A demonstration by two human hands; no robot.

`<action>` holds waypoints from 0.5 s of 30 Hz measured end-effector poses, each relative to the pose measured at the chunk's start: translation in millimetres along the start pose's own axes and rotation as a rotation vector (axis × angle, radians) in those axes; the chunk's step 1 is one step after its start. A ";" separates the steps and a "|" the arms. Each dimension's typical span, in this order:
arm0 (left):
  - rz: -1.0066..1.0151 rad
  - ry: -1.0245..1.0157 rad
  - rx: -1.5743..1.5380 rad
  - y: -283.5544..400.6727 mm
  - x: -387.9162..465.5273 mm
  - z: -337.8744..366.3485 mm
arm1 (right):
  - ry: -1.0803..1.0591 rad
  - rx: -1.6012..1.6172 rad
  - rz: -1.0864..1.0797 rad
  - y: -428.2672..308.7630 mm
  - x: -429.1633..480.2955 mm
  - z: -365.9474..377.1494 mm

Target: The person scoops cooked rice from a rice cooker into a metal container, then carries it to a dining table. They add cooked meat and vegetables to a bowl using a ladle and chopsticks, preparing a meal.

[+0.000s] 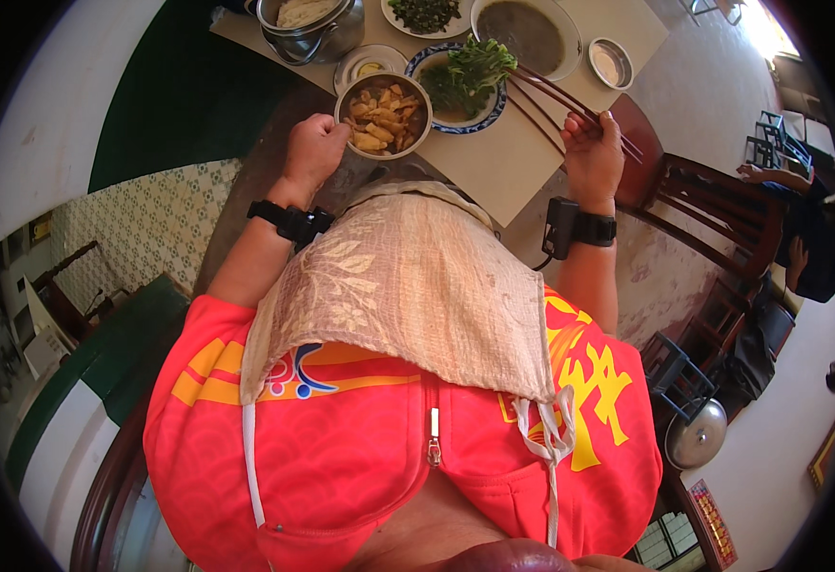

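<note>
My left hand (319,148) grips the rim of a metal bowl (423,136) filled with browned food pieces (381,118). With my right hand (592,161) I hold dark wooden chopsticks (557,93), whose tips pinch a clump of leafy greens (485,61). The clump hangs over a blue-and-white patterned bowl (460,129) of greens in broth, just right of the metal bowl. A second pair of chopsticks (535,123), or part of one, slants below the first; whether my hand holds it too, I cannot tell.
Behind the bowls stand a metal pot (324,46), a plate of chopped greens (424,31), a large soup bowl (576,43) and a small metal dish (610,63), all on the table (503,179). A wooden chair (718,214) is at right; another person's arm (778,175) shows beyond it.
</note>
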State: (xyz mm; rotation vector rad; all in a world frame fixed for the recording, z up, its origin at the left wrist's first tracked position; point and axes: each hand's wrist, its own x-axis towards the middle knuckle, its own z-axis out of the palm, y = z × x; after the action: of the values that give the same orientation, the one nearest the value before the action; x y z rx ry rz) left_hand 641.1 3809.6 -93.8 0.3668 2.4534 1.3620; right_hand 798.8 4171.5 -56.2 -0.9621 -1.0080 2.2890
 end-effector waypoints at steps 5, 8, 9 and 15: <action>0.018 0.021 -0.007 0.9 -2.7 0.9 | 0.005 -0.123 -0.043 19.3 7.7 9.8; 0.020 0.031 -0.016 0.0 -5.4 -0.4 | 0.041 -0.290 -0.136 47.2 9.9 18.9; 0.044 0.038 -0.002 -1.0 -6.2 -1.1 | 0.038 -0.351 -0.154 50.1 9.9 19.3; 0.000 0.039 -0.019 -9.8 -6.8 0.3 | 0.051 -0.544 -0.313 27.2 4.8 15.3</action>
State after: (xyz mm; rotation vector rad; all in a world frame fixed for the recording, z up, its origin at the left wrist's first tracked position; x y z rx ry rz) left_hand 646.8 3802.3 -101.3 0.3382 2.4702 1.4044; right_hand 780.8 4150.6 -71.6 -0.9690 -1.6752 1.7556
